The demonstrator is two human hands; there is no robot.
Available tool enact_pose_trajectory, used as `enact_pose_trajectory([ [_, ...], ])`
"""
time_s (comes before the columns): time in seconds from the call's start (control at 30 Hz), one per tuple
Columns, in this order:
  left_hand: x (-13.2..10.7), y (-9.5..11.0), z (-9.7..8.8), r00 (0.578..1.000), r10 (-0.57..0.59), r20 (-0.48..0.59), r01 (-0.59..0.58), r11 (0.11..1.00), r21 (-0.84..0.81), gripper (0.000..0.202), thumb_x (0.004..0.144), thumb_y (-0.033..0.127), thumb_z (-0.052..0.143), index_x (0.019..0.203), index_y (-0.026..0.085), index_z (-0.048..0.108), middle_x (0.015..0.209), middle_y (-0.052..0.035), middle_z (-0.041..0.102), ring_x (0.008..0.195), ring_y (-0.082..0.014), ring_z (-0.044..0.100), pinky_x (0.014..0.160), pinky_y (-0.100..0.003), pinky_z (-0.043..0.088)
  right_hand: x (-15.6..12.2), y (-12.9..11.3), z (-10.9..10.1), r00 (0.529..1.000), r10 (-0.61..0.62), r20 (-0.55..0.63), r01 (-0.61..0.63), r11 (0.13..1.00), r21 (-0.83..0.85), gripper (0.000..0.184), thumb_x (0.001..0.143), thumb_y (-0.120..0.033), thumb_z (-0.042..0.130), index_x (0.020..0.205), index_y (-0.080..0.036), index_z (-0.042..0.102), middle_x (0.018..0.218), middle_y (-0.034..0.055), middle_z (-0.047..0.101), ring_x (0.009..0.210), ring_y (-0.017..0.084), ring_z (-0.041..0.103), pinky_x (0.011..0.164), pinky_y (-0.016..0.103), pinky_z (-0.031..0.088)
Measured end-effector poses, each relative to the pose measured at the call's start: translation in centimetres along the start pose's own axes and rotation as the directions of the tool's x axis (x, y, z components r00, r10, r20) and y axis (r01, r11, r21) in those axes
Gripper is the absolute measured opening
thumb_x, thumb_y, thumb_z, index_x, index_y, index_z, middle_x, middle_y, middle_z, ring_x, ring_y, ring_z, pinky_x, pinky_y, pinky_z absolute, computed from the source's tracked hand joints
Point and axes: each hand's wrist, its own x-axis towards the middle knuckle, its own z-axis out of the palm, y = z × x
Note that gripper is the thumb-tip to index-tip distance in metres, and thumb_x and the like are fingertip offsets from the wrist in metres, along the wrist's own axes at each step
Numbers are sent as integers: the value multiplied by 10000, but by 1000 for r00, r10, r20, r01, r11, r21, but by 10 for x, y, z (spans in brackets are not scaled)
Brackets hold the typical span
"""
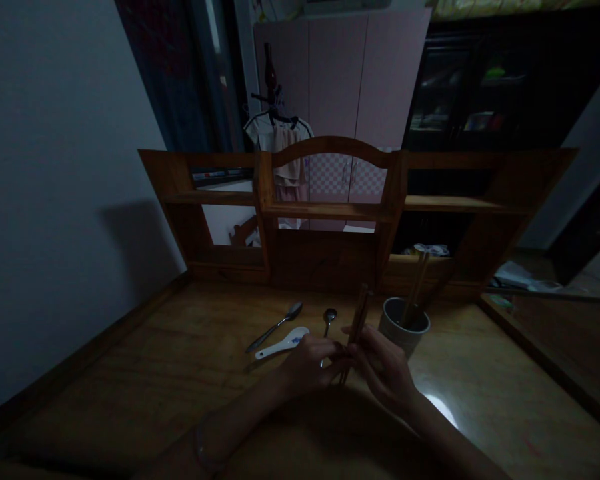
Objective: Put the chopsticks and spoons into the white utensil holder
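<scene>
Held upright and slightly tilted between my hands is a small bundle of brown chopsticks (359, 315). My left hand (314, 362) pinches them from the left, low on the bundle. My right hand (384, 363) closes round them from the other side, its fingers partly hiding them. Just beyond my left hand lie a white ceramic spoon (283, 343), a metal spoon (275, 327) and a small round metal spoon (331, 316), whose handle is partly covered by my fingers. A grey cup (405, 327) stands right behind my right hand, with long wooden sticks (418, 283) leaning in it.
A wooden shelf unit (327, 212) rises along the back of the wooden table (180, 373). A pale wall (55, 167) borders the left side. Pink cabinets (335, 87) and hanging clothes (280, 137) are farther back. The room is dim.
</scene>
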Motion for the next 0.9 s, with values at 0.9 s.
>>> enact_pose_trajectory([
  [0.9,2,3,1,995,-75,60,78,995,-56,148,877,290,603,884,181,703,825,-32,733,740,-141,672,690,-214,468,7,-11,-14,993,-16,-115,12,999,-30,171,961,-231,493,1103,-206,585,886,57,586,776,195,580,664,294,459],
])
